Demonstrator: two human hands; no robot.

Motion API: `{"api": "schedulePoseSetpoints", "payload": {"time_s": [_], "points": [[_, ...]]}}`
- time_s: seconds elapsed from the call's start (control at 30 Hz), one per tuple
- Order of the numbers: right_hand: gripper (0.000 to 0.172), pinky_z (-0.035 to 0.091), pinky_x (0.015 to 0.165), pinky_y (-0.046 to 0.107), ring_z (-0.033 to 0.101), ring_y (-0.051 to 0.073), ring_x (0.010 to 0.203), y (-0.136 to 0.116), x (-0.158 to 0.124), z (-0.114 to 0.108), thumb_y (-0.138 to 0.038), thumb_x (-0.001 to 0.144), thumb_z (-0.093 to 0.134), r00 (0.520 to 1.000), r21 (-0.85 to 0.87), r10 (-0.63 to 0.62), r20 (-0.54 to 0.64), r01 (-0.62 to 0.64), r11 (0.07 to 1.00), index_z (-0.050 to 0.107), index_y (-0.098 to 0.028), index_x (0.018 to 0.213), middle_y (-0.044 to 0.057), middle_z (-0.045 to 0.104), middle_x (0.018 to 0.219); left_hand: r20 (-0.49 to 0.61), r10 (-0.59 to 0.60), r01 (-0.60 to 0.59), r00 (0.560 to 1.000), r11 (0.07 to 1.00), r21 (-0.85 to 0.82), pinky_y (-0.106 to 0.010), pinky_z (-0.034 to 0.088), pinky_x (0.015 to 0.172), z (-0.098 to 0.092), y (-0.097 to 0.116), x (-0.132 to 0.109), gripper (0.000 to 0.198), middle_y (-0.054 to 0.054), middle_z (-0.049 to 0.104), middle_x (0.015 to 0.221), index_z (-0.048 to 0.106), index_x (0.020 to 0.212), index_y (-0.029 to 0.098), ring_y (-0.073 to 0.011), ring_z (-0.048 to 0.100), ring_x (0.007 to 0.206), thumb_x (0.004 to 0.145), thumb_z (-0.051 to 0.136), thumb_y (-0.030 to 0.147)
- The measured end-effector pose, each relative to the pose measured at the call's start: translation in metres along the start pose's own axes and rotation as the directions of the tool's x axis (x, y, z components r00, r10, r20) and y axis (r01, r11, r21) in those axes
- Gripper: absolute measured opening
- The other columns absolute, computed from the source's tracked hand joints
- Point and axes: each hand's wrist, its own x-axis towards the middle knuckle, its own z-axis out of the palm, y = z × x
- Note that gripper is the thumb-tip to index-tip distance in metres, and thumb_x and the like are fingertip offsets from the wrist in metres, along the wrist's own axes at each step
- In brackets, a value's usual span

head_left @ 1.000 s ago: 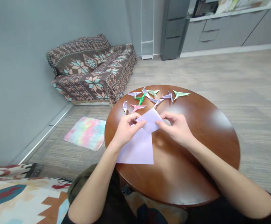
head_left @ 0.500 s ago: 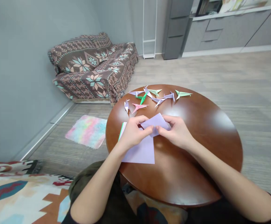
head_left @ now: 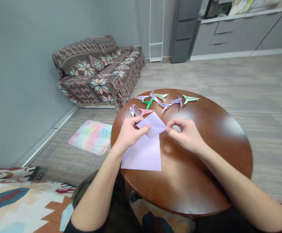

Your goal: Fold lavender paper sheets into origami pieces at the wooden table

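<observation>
A lilac square of paper (head_left: pixel 152 125) is held just above a round brown table (head_left: pixel 204 168). My left hand (head_left: pixel 128 134) pinches its left corner with thumb and fingers closed. My right hand (head_left: pixel 187 134) pinches its right corner. Under the held sheet lies a flat lilac sheet (head_left: pixel 144 154) on the table's near left side.
Several folded paper birds (head_left: pixel 164 100) in lilac, green and pink lie along the table's far edge. A patterned sofa (head_left: pixel 99 72) stands by the grey wall, a pastel mat (head_left: pixel 91 137) on the floor, a patterned rug (head_left: pixel 22 204) at lower left, grey cabinets (head_left: pixel 228 32) behind.
The held lilac sheet, brought together between both hands half a second ago, is spread out again with the hands a little farther apart.
</observation>
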Motion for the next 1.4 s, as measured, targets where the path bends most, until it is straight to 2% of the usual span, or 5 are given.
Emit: {"api": "schedulePoseSetpoints", "payload": {"time_s": [0.23, 0.63, 0.93, 1.17, 1.4], "points": [[0.017, 0.049, 0.074, 0.030, 0.064, 0.020, 0.080, 0.006, 0.002, 0.005, -0.034, 0.088, 0.073, 0.992, 0.131, 0.044, 0.117, -0.060, 0.990, 0.072, -0.018, 0.088, 0.002, 0.071, 0.083, 0.110, 0.005, -0.005, 0.994, 1.000, -0.007, -0.024, 0.034, 0.054, 0.020, -0.001, -0.002, 0.020, 0.003, 0.054, 0.063, 0.066, 0.071, 0.013, -0.0104, 0.045, 0.057, 0.074, 0.071, 0.032], [0.019, 0.048, 0.067, 0.028, 0.064, 0.021, 0.075, -0.020, -0.002, 0.001, -0.030, 0.087, 0.066, 0.975, -0.061, 0.074, 0.211, -0.063, 0.996, 0.074, -0.014, 0.092, 0.003, 0.073, 0.083, 0.230, 0.098, -0.096, 0.968, 0.995, -0.019, -0.024, 0.040, 0.056, 0.022, -0.004, 0.002, 0.012, 0.002, 0.058, 0.060, 0.065, 0.063, 0.016, -0.0141, 0.054, 0.060, 0.071, 0.067, 0.025], [0.017, 0.048, 0.069, 0.030, 0.064, 0.024, 0.080, -0.006, -0.018, -0.039, -0.018, 0.083, 0.063, 0.979, -0.090, 0.131, 0.159, -0.118, 0.989, 0.075, -0.015, 0.093, 0.003, 0.074, 0.086, 0.089, 0.142, -0.141, 0.986, 0.990, -0.022, -0.028, 0.047, 0.070, 0.006, 0.007, 0.006, 0.012, -0.003, 0.065, 0.070, 0.065, 0.068, 0.015, -0.0161, 0.061, 0.073, 0.076, 0.066, 0.024], [0.008, 0.035, 0.054, 0.026, 0.048, 0.014, 0.060, -0.013, -0.015, -0.049, -0.016, 0.081, 0.060, 0.959, -0.159, 0.086, 0.269, -0.044, 0.986, 0.066, -0.018, 0.075, -0.004, 0.056, 0.064, 0.224, 0.158, -0.156, 0.962, 0.987, -0.024, -0.030, 0.054, 0.080, 0.053, 0.031, 0.002, 0.028, -0.007, 0.076, 0.100, 0.073, 0.104, 0.018, -0.0194, 0.069, 0.088, 0.084, 0.078, 0.036], [0.020, 0.043, 0.065, 0.028, 0.059, 0.017, 0.071, -0.006, -0.016, -0.023, -0.033, 0.096, 0.062, 0.996, 0.073, 0.066, 0.067, -0.071, 0.995, 0.068, -0.019, 0.083, 0.001, 0.066, 0.077, 0.185, 0.081, -0.072, 0.979, 0.996, -0.056, -0.028, 0.050, 0.066, 0.056, 0.017, 0.005, 0.018, -0.005, 0.074, 0.083, 0.073, 0.084, 0.016, -0.0173, 0.064, 0.071, 0.087, 0.074, 0.034]]}}
